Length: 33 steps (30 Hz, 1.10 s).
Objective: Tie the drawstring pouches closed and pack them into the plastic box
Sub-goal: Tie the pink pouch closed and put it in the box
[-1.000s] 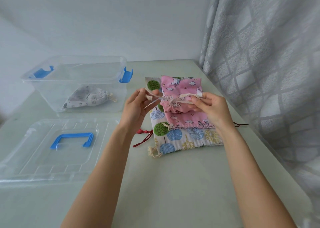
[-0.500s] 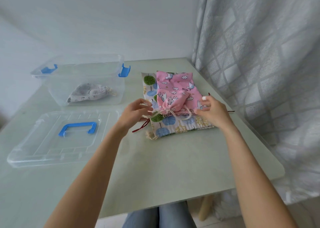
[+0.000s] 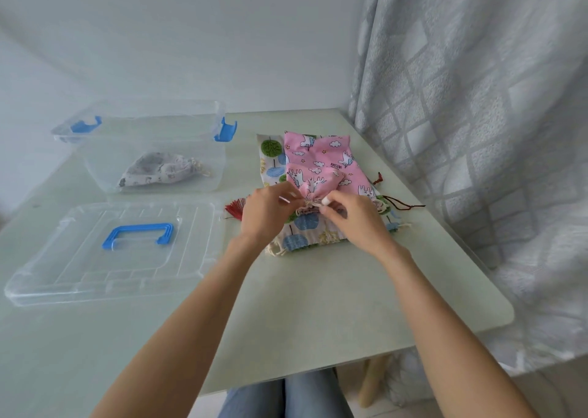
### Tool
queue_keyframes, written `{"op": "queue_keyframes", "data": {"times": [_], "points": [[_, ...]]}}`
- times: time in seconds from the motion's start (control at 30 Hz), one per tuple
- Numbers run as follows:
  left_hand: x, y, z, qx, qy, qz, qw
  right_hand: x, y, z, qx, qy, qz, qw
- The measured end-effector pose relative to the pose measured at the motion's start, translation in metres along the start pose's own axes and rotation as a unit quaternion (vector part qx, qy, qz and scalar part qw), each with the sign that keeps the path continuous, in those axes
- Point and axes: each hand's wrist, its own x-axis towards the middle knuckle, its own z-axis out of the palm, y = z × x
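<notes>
While a grey pouch [image 3: 160, 172] sits in the clear box [image 3: 152, 150], left hand [image 3: 265, 215] and right hand [image 3: 353, 222] pinch the cord at the pink pouch's [image 3: 313, 182] gathered neck, atop the pile on the table [image 3: 286, 306].

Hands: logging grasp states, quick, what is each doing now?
Left hand: pinching the pink pouch drawstring.
Right hand: pinching the same pouch's gathered neck.

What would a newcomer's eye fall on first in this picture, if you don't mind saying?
Probably the pink unicorn pouch at mid-table, its gathered neck pinched by the left hand and the right hand on top of a tree-print pouch. Next, the clear plastic box at far left holding one grey pouch, with its blue-handled lid lying in front.
</notes>
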Motion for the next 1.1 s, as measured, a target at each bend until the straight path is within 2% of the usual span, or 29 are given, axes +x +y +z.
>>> {"op": "queue_keyframes", "data": {"times": [0.17, 0.23, 0.4, 0.5, 0.6, 0.67, 0.8, 0.9, 1.0, 1.1], "points": [[-0.001, -0.006, 0.010, 0.050, -0.026, 0.021, 0.998, -0.009, 0.006, -0.011, -0.065, 0.021, 0.028, 0.997], [-0.002, -0.007, 0.012, 0.054, -0.026, 0.023, 0.998, -0.010, 0.010, -0.017, -0.043, -0.002, 0.051, 0.998], [-0.003, -0.005, 0.017, 0.028, -0.043, 0.036, 0.998, -0.001, 0.001, -0.026, 0.119, -0.088, 0.037, 0.988], [-0.004, -0.002, 0.019, 0.016, -0.046, 0.037, 0.998, 0.013, -0.010, -0.016, 0.287, -0.118, 0.053, 0.949], [-0.006, -0.004, 0.014, 0.014, -0.052, 0.013, 0.998, 0.025, -0.011, -0.007, 0.358, -0.105, 0.072, 0.925], [-0.008, -0.009, 0.006, 0.022, -0.065, 0.005, 0.998, 0.030, -0.009, -0.004, 0.351, -0.102, 0.084, 0.927], [-0.013, -0.022, -0.020, 0.039, -0.102, 0.005, 0.994, 0.034, -0.002, -0.001, 0.256, -0.107, 0.078, 0.958], [-0.013, -0.029, -0.036, 0.036, -0.129, -0.010, 0.991, 0.034, 0.001, -0.003, 0.232, -0.121, 0.087, 0.961], [-0.014, -0.028, -0.045, -0.087, -0.182, -0.035, 0.979, 0.033, -0.002, -0.004, 0.212, -0.140, 0.082, 0.964], [-0.017, -0.017, -0.042, -0.215, -0.225, -0.014, 0.950, 0.034, -0.006, -0.002, 0.198, -0.155, 0.087, 0.964]]}}
